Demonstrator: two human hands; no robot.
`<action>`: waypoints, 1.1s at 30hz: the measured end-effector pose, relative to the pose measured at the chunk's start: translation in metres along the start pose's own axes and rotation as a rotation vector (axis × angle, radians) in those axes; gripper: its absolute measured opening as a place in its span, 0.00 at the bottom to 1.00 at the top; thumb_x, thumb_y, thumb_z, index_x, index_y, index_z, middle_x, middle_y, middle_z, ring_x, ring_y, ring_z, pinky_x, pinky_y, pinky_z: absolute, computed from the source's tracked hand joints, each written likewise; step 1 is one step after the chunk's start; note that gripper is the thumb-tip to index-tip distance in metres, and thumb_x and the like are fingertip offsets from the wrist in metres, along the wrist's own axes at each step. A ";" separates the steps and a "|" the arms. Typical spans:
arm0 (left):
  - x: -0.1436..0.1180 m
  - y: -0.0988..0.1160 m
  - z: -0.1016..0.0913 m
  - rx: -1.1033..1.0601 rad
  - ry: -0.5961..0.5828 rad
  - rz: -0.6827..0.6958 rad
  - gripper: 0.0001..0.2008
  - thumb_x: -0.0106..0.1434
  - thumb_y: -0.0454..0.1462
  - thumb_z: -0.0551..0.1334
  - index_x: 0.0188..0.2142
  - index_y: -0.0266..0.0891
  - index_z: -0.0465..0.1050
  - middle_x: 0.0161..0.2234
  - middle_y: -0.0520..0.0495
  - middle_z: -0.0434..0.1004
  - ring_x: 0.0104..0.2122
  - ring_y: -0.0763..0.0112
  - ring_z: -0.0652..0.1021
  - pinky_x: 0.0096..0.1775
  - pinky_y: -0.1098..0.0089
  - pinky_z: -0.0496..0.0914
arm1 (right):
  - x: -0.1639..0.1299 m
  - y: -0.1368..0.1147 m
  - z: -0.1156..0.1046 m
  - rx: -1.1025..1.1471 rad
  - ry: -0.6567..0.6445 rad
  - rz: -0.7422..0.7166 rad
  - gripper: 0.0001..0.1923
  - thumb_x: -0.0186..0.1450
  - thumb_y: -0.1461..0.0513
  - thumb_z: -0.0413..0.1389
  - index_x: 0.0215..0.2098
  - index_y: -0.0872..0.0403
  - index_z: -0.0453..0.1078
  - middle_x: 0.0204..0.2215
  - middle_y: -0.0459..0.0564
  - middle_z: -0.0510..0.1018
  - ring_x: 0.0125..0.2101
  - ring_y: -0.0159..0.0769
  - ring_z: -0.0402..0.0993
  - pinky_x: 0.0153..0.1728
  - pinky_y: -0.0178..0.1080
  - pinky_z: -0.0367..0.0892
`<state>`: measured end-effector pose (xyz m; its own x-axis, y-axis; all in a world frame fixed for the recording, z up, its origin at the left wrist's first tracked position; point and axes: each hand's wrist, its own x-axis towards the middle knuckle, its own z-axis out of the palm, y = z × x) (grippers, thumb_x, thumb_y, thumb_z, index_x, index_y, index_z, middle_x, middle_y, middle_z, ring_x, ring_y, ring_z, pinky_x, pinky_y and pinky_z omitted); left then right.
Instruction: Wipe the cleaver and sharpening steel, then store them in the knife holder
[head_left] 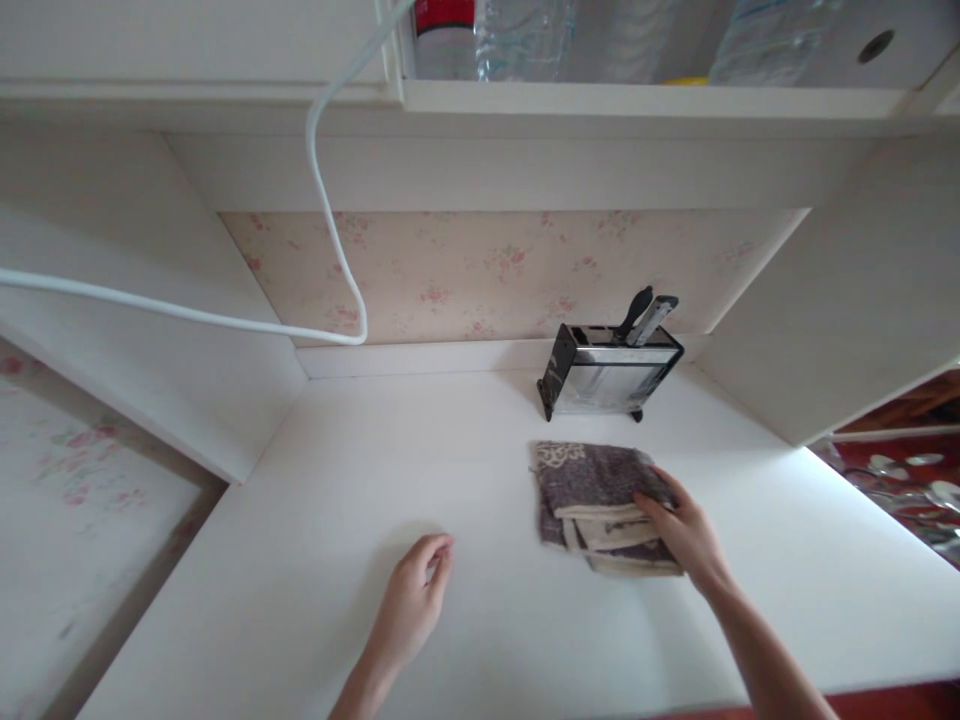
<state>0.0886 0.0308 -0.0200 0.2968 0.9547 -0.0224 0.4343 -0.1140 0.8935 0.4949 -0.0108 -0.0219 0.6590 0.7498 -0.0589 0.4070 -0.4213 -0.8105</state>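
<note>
No writing or brand could be read anywhere; the red label on one bottle (444,35) on the shelf (645,98) was cut off by the frame edge. A folded grey-brown cloth (592,490) with a pale patterned border lay on the white surface (315,520), right of centre, just in front of a black and metal holder (609,375) that stood against the floral back wall with two dark handles sticking out of it. The right hand (686,535) rested on the cloth's near right corner, fingers (652,505) laid flat and close together on the folded layers, pressing rather than pinching. The left hand (412,595) hovered low over or on the bare surface, well apart from the cloth to its left, fingers loosely curled and holding nothing. A white cable (330,215) looped down from above. Clear bottles stood on the shelf. Spoons (911,485) lay at the far right edge.
</note>
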 end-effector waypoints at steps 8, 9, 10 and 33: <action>0.017 0.010 -0.009 0.013 -0.088 -0.022 0.17 0.66 0.47 0.53 0.40 0.41 0.76 0.38 0.43 0.80 0.37 0.67 0.78 0.42 0.69 0.72 | 0.028 0.003 -0.038 -0.542 0.191 -0.012 0.41 0.58 0.43 0.50 0.64 0.56 0.58 0.55 0.65 0.65 0.51 0.58 0.66 0.49 0.54 0.63; 0.019 0.011 -0.011 0.012 -0.086 -0.034 0.17 0.65 0.47 0.53 0.39 0.41 0.75 0.36 0.44 0.80 0.36 0.67 0.78 0.41 0.70 0.71 | 0.020 -0.006 -0.036 -0.570 0.249 -0.035 0.42 0.59 0.42 0.49 0.64 0.56 0.58 0.57 0.66 0.63 0.53 0.60 0.64 0.50 0.56 0.62; 0.021 0.012 -0.011 0.009 -0.085 -0.046 0.17 0.65 0.48 0.53 0.38 0.40 0.75 0.35 0.45 0.80 0.35 0.67 0.78 0.40 0.70 0.71 | 0.010 -0.016 -0.031 -0.573 0.321 -0.083 0.41 0.59 0.41 0.48 0.63 0.56 0.59 0.58 0.66 0.62 0.54 0.61 0.62 0.50 0.57 0.61; 0.022 0.017 0.015 0.027 -0.120 0.038 0.13 0.66 0.41 0.53 0.40 0.43 0.77 0.37 0.46 0.81 0.36 0.67 0.78 0.40 0.70 0.70 | -0.144 -0.093 0.158 -0.035 -0.575 -0.549 0.23 0.72 0.51 0.40 0.28 0.54 0.67 0.22 0.46 0.72 0.23 0.29 0.67 0.27 0.31 0.57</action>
<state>0.1150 0.0462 -0.0122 0.4121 0.9101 -0.0440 0.4430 -0.1579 0.8825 0.2626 0.0009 -0.0304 -0.0675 0.9967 0.0443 0.6047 0.0761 -0.7928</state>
